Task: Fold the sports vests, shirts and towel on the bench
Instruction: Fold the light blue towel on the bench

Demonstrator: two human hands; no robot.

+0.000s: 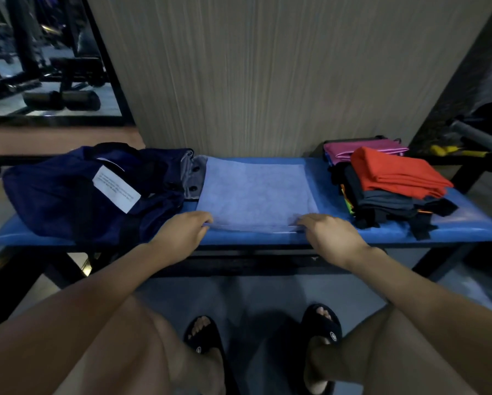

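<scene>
A person stands in front of a blue padded table (267, 238) that is set against a grey striped wall (253, 75). In the middle of the table lies a light blue towel (256, 192), spread flat in a folded rectangle that reaches from near the back edge to the front edge. The left hand (186, 228) holds the front left corner of the towel, with its fingers curled around the edge. The right hand (329, 232) holds the front right corner in the same way, fingers bent over the cloth.

At the left end of the table there is a dark navy garment (76, 192), not folded, with a white label (116, 189) facing up. It touches the left side of the towel. At the right end there is a stack of folded clothes (381, 201): a red shirt (393, 172) is on top, dark and grey pieces are under it, and a pink folded piece (361, 148) lies behind, near the back right corner.
</scene>
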